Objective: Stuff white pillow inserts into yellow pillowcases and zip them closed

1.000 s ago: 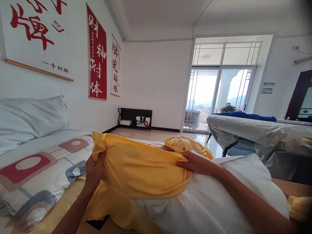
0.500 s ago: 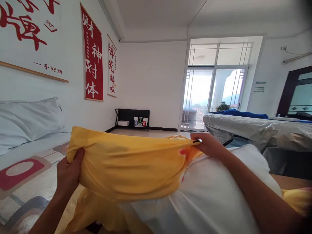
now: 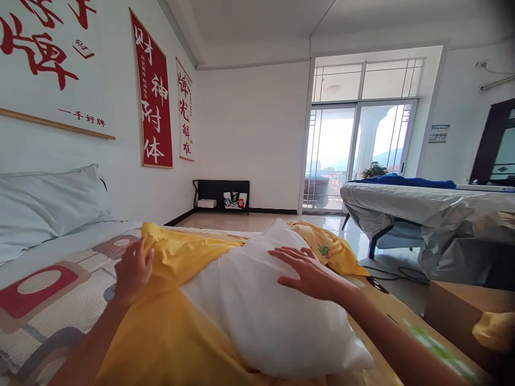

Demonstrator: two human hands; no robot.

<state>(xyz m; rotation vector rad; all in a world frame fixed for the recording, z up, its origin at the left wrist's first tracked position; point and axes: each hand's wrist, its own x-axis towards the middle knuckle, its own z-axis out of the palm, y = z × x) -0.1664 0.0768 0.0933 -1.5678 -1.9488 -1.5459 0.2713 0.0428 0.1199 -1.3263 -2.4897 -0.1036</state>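
Observation:
A plump white pillow (image 3: 273,305) lies in front of me, its lower-left part tucked against or into a yellow pillowcase (image 3: 173,343). On the pillow's upper right side rests my right hand (image 3: 308,271), open, its fingers stretched out flat. My left hand (image 3: 134,273) is beside the upper left edge of the yellow cloth, fingers loosely bent and thumb apart. It appears to touch the cloth without gripping it. How far the pillow reaches into the pillowcase is hidden by the folds.
Patterned bedding (image 3: 48,311) spreads to the left, with a grey-white pillow (image 3: 56,206) by the wall. Printed yellow fabric (image 3: 330,246) lies beyond the white pillow. At right stand a cardboard box (image 3: 462,305) and a plastic-covered table (image 3: 402,201); a black shelf (image 3: 209,190) is behind.
Both hands have let go of the yellow pillowcase, which was stretched between them and has dropped to the left. My right hand has moved left and down onto the white pillow, now more exposed.

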